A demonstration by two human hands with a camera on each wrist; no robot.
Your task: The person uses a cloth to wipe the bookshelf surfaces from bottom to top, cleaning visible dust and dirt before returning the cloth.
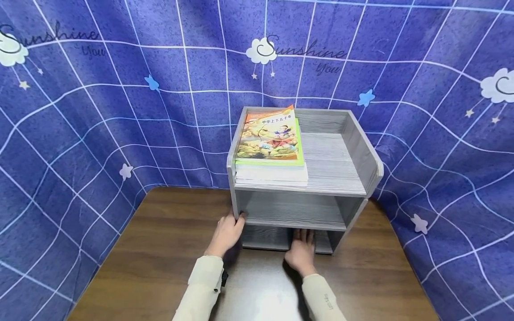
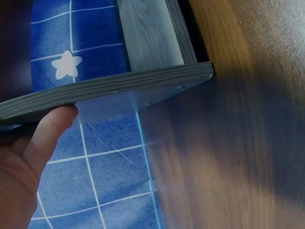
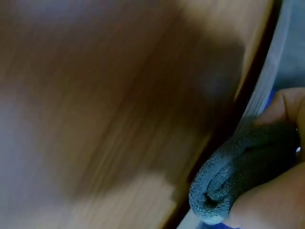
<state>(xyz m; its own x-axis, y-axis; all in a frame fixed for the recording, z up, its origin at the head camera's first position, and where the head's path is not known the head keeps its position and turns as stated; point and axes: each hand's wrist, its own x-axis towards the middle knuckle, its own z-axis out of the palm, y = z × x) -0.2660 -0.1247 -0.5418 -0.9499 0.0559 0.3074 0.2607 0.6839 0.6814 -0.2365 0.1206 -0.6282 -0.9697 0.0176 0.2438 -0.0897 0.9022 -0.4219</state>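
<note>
A grey wood-grain desktop shelf (image 1: 293, 225) stands on the wooden table. My left hand (image 1: 226, 234) holds its left side panel, the thumb at the front edge. That thumb (image 2: 52, 131) shows against the panel edge (image 2: 124, 82) in the left wrist view; the other fingers are mostly hidden. Inside the bottom compartment, my right hand (image 1: 300, 255) reaches in near the middle. The right wrist view shows this hand (image 3: 274, 198) gripping a folded grey-green cloth (image 3: 233, 167) at the shelf's lower front edge. The cloth cannot be made out in the head view.
A stack of books (image 1: 271, 142) lies on the left of the shelf's top. The brown wooden table (image 1: 168, 249) extends on both sides. A blue curtain (image 1: 192, 89) with white grid lines, clouds and stars hangs behind and around.
</note>
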